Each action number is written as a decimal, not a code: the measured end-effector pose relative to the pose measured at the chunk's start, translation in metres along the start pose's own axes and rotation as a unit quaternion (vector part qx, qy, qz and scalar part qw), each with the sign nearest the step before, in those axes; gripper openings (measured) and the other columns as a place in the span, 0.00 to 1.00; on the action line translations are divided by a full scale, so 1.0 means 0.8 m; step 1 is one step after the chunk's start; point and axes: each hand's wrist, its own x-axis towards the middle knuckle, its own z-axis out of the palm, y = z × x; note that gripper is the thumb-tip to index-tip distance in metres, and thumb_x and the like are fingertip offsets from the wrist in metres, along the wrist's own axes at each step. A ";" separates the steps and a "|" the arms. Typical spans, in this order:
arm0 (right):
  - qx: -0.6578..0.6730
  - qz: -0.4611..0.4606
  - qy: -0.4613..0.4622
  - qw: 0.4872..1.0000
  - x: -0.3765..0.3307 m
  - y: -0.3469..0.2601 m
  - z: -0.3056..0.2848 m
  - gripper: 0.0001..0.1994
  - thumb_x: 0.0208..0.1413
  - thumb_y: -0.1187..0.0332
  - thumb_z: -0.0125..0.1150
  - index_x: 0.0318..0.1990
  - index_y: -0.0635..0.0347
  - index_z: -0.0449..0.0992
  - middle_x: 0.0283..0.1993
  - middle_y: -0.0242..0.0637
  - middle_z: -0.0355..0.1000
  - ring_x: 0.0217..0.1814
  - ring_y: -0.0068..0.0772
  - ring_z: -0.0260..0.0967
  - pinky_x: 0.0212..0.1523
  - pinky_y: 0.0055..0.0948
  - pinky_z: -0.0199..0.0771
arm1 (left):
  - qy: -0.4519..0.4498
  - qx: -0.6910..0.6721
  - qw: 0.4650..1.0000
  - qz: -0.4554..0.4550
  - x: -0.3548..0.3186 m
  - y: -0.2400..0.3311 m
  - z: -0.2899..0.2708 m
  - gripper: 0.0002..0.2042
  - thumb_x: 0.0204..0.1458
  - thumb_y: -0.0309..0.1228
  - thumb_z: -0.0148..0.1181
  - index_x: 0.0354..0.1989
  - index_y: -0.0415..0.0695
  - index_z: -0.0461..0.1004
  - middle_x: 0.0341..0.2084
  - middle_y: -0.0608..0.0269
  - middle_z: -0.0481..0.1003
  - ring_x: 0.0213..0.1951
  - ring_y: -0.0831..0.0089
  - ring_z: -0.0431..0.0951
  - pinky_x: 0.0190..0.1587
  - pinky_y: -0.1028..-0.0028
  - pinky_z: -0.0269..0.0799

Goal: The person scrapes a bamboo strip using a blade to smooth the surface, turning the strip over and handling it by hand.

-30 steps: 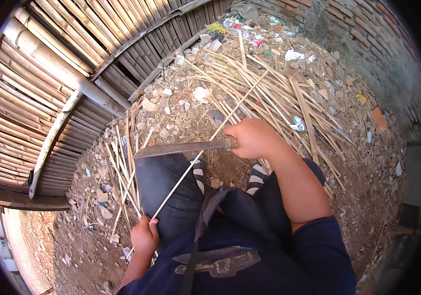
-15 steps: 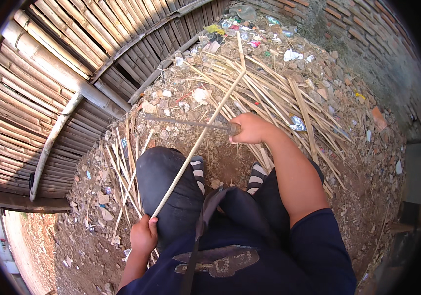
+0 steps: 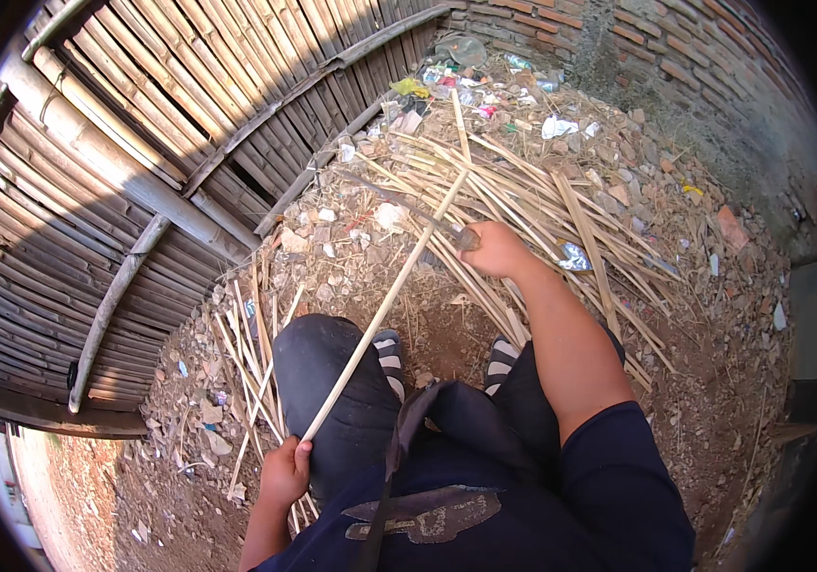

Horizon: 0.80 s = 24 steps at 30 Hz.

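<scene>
My left hand (image 3: 285,474) grips the near end of a long pale bamboo strip (image 3: 384,307) that lies across my left knee and slants up to the right. My right hand (image 3: 495,250) is stretched forward and closed on the handle of a long dark knife (image 3: 399,201), whose blade points up and to the left over the far part of the strip. Whether the blade touches the strip I cannot tell. I sit with both striped sandals (image 3: 391,355) on the dirt.
A heap of split bamboo strips (image 3: 542,205) lies ahead and to the right. More strips (image 3: 248,334) lie by my left leg. A bamboo fence (image 3: 132,162) runs along the left, a brick wall (image 3: 704,67) at the back, with litter (image 3: 485,91) between them.
My right hand has moved the knife forward and up along the strip, away from my knee. The blade has turned from level to pointing up-left. My left hand has stayed on the strip's end.
</scene>
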 end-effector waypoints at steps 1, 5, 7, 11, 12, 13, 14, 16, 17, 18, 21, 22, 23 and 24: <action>0.008 -0.009 0.022 1.000 0.016 0.030 0.001 0.15 0.48 0.61 0.67 0.42 0.56 0.82 0.36 0.47 0.80 0.39 0.49 0.78 0.42 0.42 0.76 | 0.021 0.022 0.999 0.034 -0.003 -0.007 0.000 0.24 0.69 0.47 0.48 0.27 0.39 0.67 0.16 0.46 0.69 0.21 0.47 0.73 0.26 0.56 0.66; 0.206 0.108 0.240 0.942 0.051 0.052 0.012 0.14 0.49 0.65 0.70 0.40 0.64 0.80 0.35 0.44 0.81 0.35 0.44 0.78 0.39 0.40 0.75 | 0.020 0.005 0.999 0.034 -0.018 -0.022 -0.003 0.23 0.69 0.46 0.49 0.29 0.37 0.69 0.18 0.50 0.72 0.22 0.55 0.74 0.29 0.60 0.68; 0.409 0.136 0.239 0.870 0.037 0.028 0.006 0.12 0.50 0.68 0.73 0.36 0.65 0.77 0.30 0.36 0.77 0.27 0.30 0.73 0.30 0.35 0.72 | -0.009 -0.062 0.998 0.010 -0.015 -0.042 0.001 0.22 0.69 0.46 0.50 0.29 0.38 0.68 0.19 0.49 0.72 0.23 0.56 0.74 0.30 0.61 0.68; 0.502 0.074 0.236 0.829 0.010 -0.008 -0.005 0.10 0.55 0.68 0.71 0.36 0.61 0.75 0.27 0.32 0.72 0.22 0.23 0.67 0.24 0.27 0.68 | 0.046 -0.296 0.953 0.047 0.018 -0.026 -0.038 0.20 0.73 0.42 0.44 0.28 0.45 0.67 0.18 0.72 0.65 0.21 0.84 0.61 0.24 0.77 0.58; 0.523 0.053 0.232 0.818 0.002 -0.017 -0.011 0.10 0.56 0.68 0.70 0.36 0.60 0.73 0.26 0.31 0.72 0.21 0.22 0.66 0.23 0.25 0.67 | 0.066 -0.357 0.930 0.053 0.029 -0.004 -0.058 0.18 0.73 0.42 0.43 0.30 0.46 0.66 0.17 0.74 0.62 0.18 0.85 0.57 0.21 0.79 0.53; 0.522 0.047 0.230 0.820 -0.002 -0.024 -0.017 0.10 0.56 0.68 0.70 0.36 0.60 0.73 0.26 0.31 0.72 0.21 0.22 0.66 0.23 0.25 0.67 | 0.112 -0.409 0.904 0.057 0.042 0.019 -0.075 0.16 0.73 0.41 0.43 0.34 0.46 0.66 0.17 0.75 0.60 0.17 0.84 0.55 0.20 0.79 0.51; 0.528 0.028 0.222 0.819 -0.007 -0.029 -0.019 0.09 0.57 0.68 0.69 0.36 0.60 0.73 0.27 0.31 0.72 0.21 0.21 0.66 0.23 0.24 0.67 | 0.112 -0.453 0.879 0.096 0.054 0.039 -0.096 0.13 0.72 0.40 0.43 0.37 0.47 0.66 0.17 0.75 0.59 0.17 0.84 0.54 0.20 0.79 0.48; 0.541 -0.004 0.192 0.819 -0.012 -0.045 -0.016 0.09 0.59 0.68 0.68 0.38 0.59 0.73 0.30 0.33 0.74 0.22 0.21 0.65 0.24 0.23 0.66 | 0.176 -0.486 0.841 0.159 0.083 0.070 -0.125 0.11 0.72 0.41 0.43 0.41 0.47 0.65 0.21 0.72 0.61 0.19 0.84 0.57 0.20 0.80 0.50; 0.539 -0.010 0.179 0.823 -0.016 -0.053 -0.016 0.09 0.59 0.68 0.68 0.38 0.59 0.73 0.30 0.33 0.74 0.22 0.21 0.65 0.24 0.23 0.66 | 0.220 -0.468 0.832 0.204 0.100 0.087 -0.136 0.11 0.72 0.40 0.42 0.42 0.47 0.66 0.22 0.70 0.64 0.20 0.82 0.60 0.22 0.80 0.55; 0.543 -0.023 0.156 0.825 -0.019 -0.060 -0.011 0.08 0.60 0.68 0.68 0.38 0.58 0.73 0.31 0.33 0.74 0.22 0.20 0.64 0.24 0.22 0.65 | 0.235 -0.482 0.810 0.237 0.113 0.104 -0.146 0.12 0.72 0.40 0.42 0.43 0.46 0.66 0.27 0.67 0.67 0.24 0.81 0.65 0.25 0.79 0.60; 0.542 -0.041 0.125 0.830 -0.035 -0.063 -0.016 0.07 0.61 0.69 0.66 0.39 0.58 0.73 0.35 0.36 0.77 0.22 0.20 0.63 0.24 0.22 0.65 | 0.219 -0.477 0.796 0.302 0.166 0.172 -0.162 0.13 0.73 0.39 0.42 0.44 0.45 0.69 0.40 0.62 0.70 0.39 0.71 0.74 0.37 0.68 0.75; 0.526 -0.062 0.129 0.838 -0.039 -0.059 -0.019 0.08 0.60 0.68 0.67 0.40 0.59 0.74 0.36 0.37 0.79 0.22 0.19 0.64 0.23 0.22 0.66 | 0.187 -0.479 0.794 0.325 0.180 0.195 -0.157 0.13 0.73 0.40 0.41 0.44 0.44 0.70 0.43 0.61 0.69 0.43 0.70 0.74 0.43 0.64 0.79; 0.513 -0.082 0.131 0.844 -0.043 -0.060 -0.021 0.09 0.59 0.67 0.68 0.41 0.60 0.75 0.37 0.38 0.80 0.22 0.18 0.65 0.23 0.23 0.68 | 0.171 -0.483 0.791 0.334 0.195 0.212 -0.152 0.14 0.73 0.39 0.40 0.46 0.44 0.70 0.44 0.62 0.68 0.45 0.70 0.75 0.47 0.61 0.80; 0.517 -0.092 0.103 0.845 -0.046 -0.066 -0.020 0.10 0.60 0.67 0.68 0.43 0.62 0.76 0.41 0.39 0.80 0.22 0.18 0.65 0.24 0.23 0.68 | 0.157 -0.494 0.779 0.354 0.205 0.225 -0.148 0.14 0.73 0.39 0.40 0.46 0.44 0.70 0.44 0.62 0.68 0.46 0.70 0.75 0.50 0.58 0.80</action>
